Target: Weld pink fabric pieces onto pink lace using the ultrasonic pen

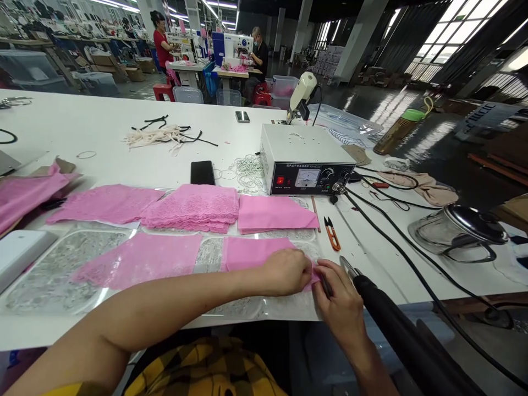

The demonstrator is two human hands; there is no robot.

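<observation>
My left hand (286,270) is closed, its fingers pinched on the right corner of a flat pink fabric piece (251,253) lying on a clear plastic sheet (53,275). My right hand (340,300) meets it at that corner with fingers pinched on the fabric's edge, and a black-handled tool with a metal tip (371,297) rests across this hand. Beside the fabric lies a pink lace piece (140,258). Behind are a folded pink fabric (274,213) and stacks of pink lace (192,208).
A white control box with a dial (307,165) stands behind, black cables (396,236) running from it. Orange snips (331,232), a black phone (202,172), white elastic loops (245,171) and a glass kettle (462,231) are on the table. Two people work at sewing machines far back.
</observation>
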